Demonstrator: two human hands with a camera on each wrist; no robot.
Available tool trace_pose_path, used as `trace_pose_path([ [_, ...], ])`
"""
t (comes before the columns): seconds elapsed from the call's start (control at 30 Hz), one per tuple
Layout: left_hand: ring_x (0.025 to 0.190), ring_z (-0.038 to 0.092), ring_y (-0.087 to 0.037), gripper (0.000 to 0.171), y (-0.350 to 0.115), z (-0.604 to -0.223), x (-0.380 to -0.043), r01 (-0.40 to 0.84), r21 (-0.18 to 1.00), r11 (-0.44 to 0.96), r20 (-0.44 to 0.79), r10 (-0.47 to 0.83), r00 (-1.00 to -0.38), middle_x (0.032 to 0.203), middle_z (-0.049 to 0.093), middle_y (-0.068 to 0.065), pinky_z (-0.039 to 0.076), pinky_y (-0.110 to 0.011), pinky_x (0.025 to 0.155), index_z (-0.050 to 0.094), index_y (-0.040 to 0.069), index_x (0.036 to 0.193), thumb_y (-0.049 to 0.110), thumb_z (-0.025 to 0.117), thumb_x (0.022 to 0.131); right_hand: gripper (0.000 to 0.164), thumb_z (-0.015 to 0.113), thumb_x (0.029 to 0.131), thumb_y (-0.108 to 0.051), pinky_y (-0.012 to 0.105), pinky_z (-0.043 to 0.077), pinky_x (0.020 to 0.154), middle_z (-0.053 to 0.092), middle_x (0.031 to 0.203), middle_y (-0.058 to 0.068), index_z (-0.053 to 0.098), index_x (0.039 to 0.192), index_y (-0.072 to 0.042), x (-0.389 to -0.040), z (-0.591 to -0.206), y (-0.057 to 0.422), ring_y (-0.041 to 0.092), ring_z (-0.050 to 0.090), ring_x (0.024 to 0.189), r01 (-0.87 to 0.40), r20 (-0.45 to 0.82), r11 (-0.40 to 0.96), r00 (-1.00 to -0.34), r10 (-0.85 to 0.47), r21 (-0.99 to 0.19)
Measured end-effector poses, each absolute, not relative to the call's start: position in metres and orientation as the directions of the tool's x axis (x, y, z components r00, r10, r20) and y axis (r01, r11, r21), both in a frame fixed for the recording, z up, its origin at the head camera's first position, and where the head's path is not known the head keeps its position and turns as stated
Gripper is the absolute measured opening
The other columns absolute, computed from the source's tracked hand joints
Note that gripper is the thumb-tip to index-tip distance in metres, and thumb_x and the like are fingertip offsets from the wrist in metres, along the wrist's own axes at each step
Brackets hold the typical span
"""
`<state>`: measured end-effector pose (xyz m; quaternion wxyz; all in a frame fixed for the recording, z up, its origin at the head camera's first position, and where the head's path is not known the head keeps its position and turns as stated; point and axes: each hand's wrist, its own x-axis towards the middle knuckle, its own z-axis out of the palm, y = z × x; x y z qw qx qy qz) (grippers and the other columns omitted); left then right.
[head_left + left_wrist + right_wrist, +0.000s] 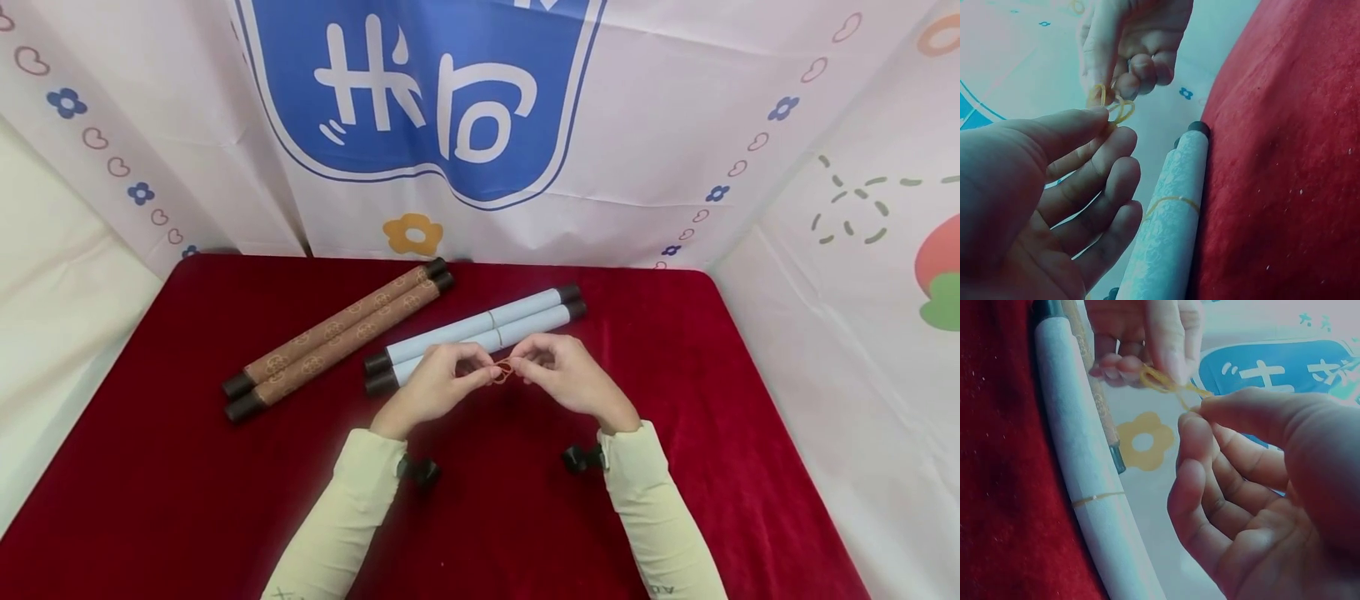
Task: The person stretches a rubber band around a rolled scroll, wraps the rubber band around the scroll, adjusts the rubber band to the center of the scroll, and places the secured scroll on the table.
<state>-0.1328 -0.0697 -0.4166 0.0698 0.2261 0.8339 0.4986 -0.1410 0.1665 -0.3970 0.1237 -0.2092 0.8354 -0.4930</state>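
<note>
Both hands meet in front of two light blue scrolls [536, 317] with dark end knobs. The left hand [435, 383] pinches a looped yellow-brown rubber band [503, 372] between thumb and index finger. From the other side, the right hand [566, 375] pinches the same band between thumb and fingertip. Small loops of it stick out between the fingertips in both wrist views. A thin yellowish band [1097, 499] runs round the middle of the blue scrolls. They lie side by side on the table, just beyond the hands and partly hidden by the left hand.
Two brown patterned scrolls [337, 333] with dark ends lie slantwise at the back left of the red cloth-covered table [225, 500]. White printed curtains [660, 150] stand behind and at the sides. Small dark wrist cameras [426, 472] sit at both cuffs.
</note>
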Motion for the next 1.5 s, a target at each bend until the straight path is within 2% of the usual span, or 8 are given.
trace_pose_path([
  [0.13,0.08,0.069,-0.009,0.011,-0.076,-0.416,-0.133,0.299,0.857,0.419,0.107,0.422,-0.9,0.086,0.076,0.0,0.057,-0.027,0.077,0.077,0.013,0.096,0.022,0.074,0.101,0.009,0.072,0.101,-0.016,0.037,0.061,0.074,0.073,0.092,0.011,0.075,0.105,-0.008,-0.142,-0.398,0.171,0.022,0.07,0.082,-0.21,-0.004,0.442,-0.9,-0.436,-0.872],
  [0.37,0.079,0.069,-0.011,0.015,-0.086,-0.416,-0.137,0.26,0.864,0.431,0.093,0.37,-0.924,0.087,0.075,-0.004,0.059,-0.027,0.078,0.077,0.008,0.098,0.021,0.073,0.101,0.015,0.071,0.101,-0.013,0.04,0.061,0.075,0.074,0.098,0.023,0.074,0.109,-0.002,-0.14,-0.394,0.173,0.034,0.071,0.085,-0.207,0.001,0.427,-0.901,-0.434,-0.88],
  [0.47,0.08,0.069,-0.012,0.015,-0.09,-0.413,-0.138,0.241,0.861,0.448,0.081,0.347,-0.935,0.088,0.076,-0.005,0.059,-0.029,0.078,0.077,0.008,0.1,0.022,0.072,0.101,0.014,0.072,0.101,-0.014,0.033,0.06,0.074,0.074,0.097,0.021,0.074,0.108,-0.003,-0.14,-0.393,0.172,0.03,0.071,0.083,-0.22,0.012,0.424,-0.897,-0.441,-0.878],
  [0.67,0.091,0.072,-0.016,0.015,-0.094,-0.412,-0.138,0.2,0.866,0.459,0.056,0.307,-0.95,0.098,0.076,-0.006,0.061,-0.037,0.087,0.075,0.01,0.106,0.024,0.073,0.101,0.012,0.072,0.1,-0.014,0.032,0.061,0.074,0.074,0.091,0.012,0.076,0.106,-0.004,-0.139,-0.394,0.17,0.021,0.07,0.079,-0.232,0.012,0.418,-0.885,-0.466,-0.878],
  [0.9,0.106,0.071,-0.017,0.033,-0.078,-0.414,-0.134,0.354,0.856,0.377,0.144,0.483,-0.863,0.111,0.077,-0.002,0.058,-0.041,0.099,0.072,0.007,0.123,0.023,0.079,0.095,0.008,0.072,0.099,-0.011,0.027,0.057,0.072,0.074,0.089,0.009,0.077,0.102,-0.006,-0.134,-0.391,0.163,0.019,0.067,0.079,-0.254,0.004,0.417,-0.858,-0.514,-0.873],
  [1.0,0.103,0.071,-0.014,0.024,-0.072,-0.417,-0.132,0.397,0.841,0.368,0.157,0.536,-0.83,0.108,0.077,0.002,0.059,-0.038,0.095,0.074,0.013,0.117,0.023,0.078,0.096,0.006,0.072,0.098,-0.01,0.028,0.057,0.074,0.075,0.091,0.005,0.077,0.101,-0.009,-0.132,-0.389,0.161,0.018,0.068,0.082,-0.269,0.005,0.417,-0.845,-0.535,-0.868],
  [1.13,0.09,0.07,-0.01,0.004,-0.07,-0.42,-0.132,0.381,0.839,0.389,0.137,0.526,-0.839,0.095,0.076,0.003,0.059,-0.031,0.085,0.076,0.014,0.102,0.016,0.073,0.099,0.004,0.073,0.098,-0.012,0.032,0.057,0.076,0.074,0.089,0.001,0.077,0.098,-0.012,-0.134,-0.388,0.164,0.017,0.068,0.083,-0.3,0.021,0.451,-0.85,-0.527,-0.841],
  [1.5,0.085,0.069,-0.011,0.004,-0.085,-0.413,-0.135,0.337,0.847,0.412,0.124,0.463,-0.878,0.086,0.074,0.003,0.058,-0.029,0.082,0.076,0.011,0.098,0.013,0.073,0.099,0.006,0.076,0.094,-0.013,0.027,0.056,0.074,0.073,0.086,0.004,0.075,0.097,-0.008,-0.142,-0.39,0.183,0.016,0.067,0.079,-0.239,0.001,0.576,-0.924,-0.382,-0.782],
])
